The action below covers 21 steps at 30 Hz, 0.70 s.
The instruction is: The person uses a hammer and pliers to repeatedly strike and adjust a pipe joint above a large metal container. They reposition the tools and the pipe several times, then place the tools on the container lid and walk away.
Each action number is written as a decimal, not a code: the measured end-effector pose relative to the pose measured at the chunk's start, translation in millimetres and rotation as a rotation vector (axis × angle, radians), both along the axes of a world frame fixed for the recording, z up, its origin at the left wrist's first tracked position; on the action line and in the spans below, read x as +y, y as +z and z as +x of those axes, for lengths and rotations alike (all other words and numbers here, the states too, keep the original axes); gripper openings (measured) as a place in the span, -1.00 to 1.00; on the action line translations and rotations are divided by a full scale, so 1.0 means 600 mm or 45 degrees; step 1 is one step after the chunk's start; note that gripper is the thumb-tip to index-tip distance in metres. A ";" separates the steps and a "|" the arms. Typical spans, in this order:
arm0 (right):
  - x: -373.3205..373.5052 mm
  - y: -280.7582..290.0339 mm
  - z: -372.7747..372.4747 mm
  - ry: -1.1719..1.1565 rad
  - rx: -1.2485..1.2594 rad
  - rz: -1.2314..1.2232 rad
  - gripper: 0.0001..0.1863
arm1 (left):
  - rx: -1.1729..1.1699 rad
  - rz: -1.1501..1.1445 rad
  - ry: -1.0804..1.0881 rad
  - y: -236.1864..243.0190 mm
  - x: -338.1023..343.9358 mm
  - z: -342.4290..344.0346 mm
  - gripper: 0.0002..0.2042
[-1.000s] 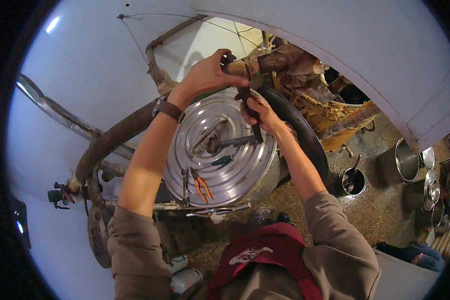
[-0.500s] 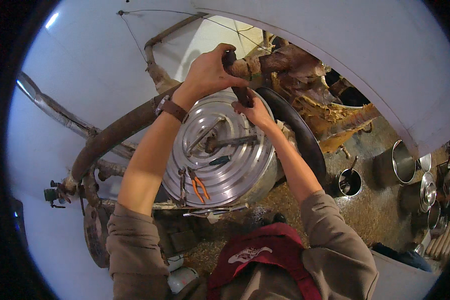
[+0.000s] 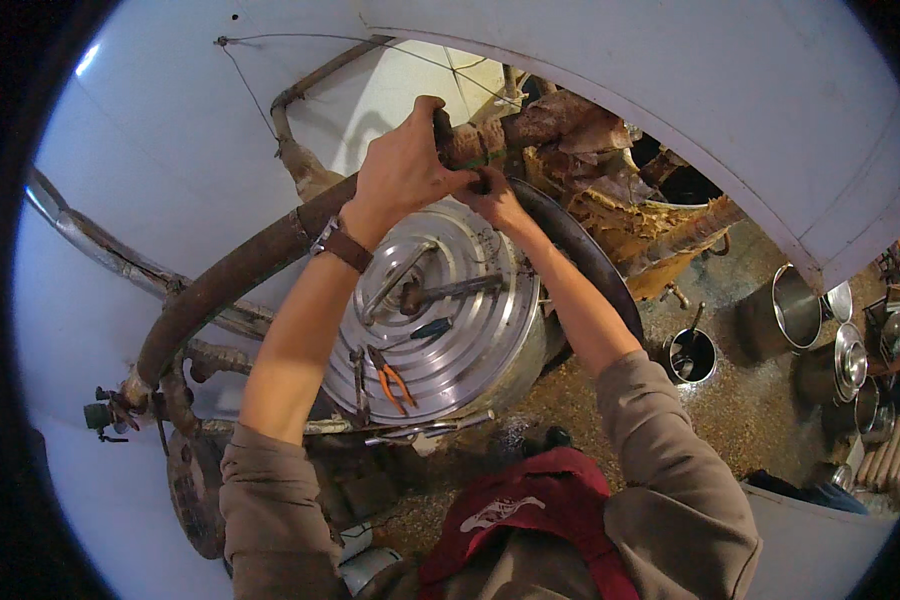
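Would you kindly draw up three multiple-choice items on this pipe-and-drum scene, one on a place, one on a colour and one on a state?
1. Where do the pliers lie?
A. on the drum lid
B. on the floor
C. in the small pot

2. What colour are the pliers' handles?
A. blue
B. orange
C. green

3. What is the left hand doing?
A. hanging free
B. resting on the lid
C. gripping the rusty pipe

Answers:
1 A, the pliers lie on the drum lid.
2 B, their handles show orange.
3 C, the left hand wraps around the rusty pipe, with the right hand beside it.
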State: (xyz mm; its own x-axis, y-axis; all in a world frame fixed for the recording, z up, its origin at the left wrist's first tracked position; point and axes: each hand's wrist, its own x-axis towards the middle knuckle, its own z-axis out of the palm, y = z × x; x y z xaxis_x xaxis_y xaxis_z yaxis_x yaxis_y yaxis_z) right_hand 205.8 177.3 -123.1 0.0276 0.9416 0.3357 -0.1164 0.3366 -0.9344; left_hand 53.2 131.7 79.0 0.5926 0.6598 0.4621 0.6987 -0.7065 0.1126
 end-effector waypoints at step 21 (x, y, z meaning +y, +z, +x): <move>-0.041 -0.008 0.041 0.701 0.696 -0.221 -0.44 | 0.007 -0.007 0.005 0.000 0.020 0.001 -0.14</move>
State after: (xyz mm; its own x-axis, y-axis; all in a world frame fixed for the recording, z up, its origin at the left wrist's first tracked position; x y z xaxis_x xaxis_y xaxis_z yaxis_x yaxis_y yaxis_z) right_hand 230.2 153.0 -127.7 -0.3387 0.9053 0.2565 -0.6811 -0.0478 -0.7307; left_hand 53.9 144.0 78.8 0.5924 0.6647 0.4553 0.7022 -0.7030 0.1127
